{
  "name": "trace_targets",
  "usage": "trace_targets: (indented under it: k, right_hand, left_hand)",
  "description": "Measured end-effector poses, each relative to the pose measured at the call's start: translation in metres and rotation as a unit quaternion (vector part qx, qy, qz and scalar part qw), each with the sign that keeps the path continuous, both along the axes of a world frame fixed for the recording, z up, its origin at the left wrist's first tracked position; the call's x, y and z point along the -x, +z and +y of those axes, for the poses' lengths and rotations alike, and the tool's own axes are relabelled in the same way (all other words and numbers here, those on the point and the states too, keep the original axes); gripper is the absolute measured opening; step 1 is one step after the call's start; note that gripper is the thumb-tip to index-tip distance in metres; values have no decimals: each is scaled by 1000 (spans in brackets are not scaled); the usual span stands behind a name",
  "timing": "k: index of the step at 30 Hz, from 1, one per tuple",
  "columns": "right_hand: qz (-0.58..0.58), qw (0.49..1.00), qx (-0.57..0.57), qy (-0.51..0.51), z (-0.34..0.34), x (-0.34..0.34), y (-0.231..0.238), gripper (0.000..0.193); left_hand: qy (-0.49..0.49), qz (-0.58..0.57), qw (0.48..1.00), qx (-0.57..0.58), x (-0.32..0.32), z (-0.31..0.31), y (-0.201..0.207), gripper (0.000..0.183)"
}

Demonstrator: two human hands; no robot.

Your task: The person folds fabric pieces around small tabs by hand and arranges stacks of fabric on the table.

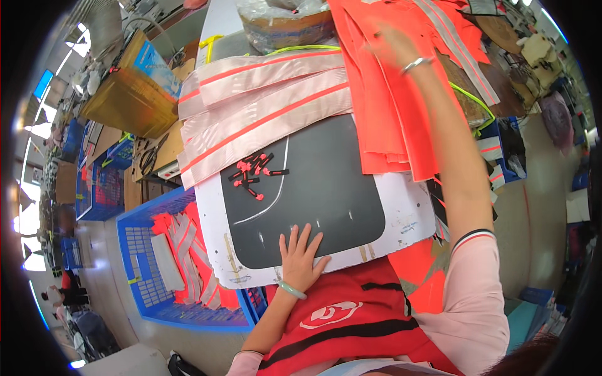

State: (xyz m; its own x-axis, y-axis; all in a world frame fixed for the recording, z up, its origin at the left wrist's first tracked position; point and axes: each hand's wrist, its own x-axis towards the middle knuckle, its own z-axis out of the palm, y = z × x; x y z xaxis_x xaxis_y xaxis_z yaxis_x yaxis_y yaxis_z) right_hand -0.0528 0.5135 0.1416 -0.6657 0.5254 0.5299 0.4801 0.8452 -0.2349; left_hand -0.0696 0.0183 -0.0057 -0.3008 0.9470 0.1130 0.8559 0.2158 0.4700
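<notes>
My left hand [302, 255], with a pale green bangle at its wrist, lies open with its fingers spread at the near edge of a dark grey panel [320, 188] on a white board [411, 213]. My right hand [395, 47] is stretched far forward over a stack of bright orange fabric pieces [382, 113]; motion blurs its fingers. Left of that stack, pale strips with orange lines [263, 116] overlap the panel's far side. Several small black tags with pink-red ends [251, 169] lie in a loose cluster on the panel, near a curved white line.
A blue crate [144, 276] holding orange and reflective-striped pieces stands at the left. Beyond the strips sits a plastic-wrapped roll [285, 25]. A yellowish carton [132, 94] is at the far left, and another blue bin [511, 150] stands at the right.
</notes>
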Motion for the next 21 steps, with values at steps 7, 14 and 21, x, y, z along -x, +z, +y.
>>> trace_targets:
  k: [7, 14, 21]
  right_hand:
    - [-143, 979, -124, 77, -145, 93, -151, 58]
    - [-6, 980, 146, 136, -139, 100, -121, 25]
    - [18, 949, 208, 236, -266, -32, -15, 24]
  left_hand:
    - [13, -17, 1000, -22, 0, 0, -3, 52]
    - [11, -49, 998, -42, 2, 0, 0, 53]
    - [123, -606, 654, -435, 92, -5, 58, 111]
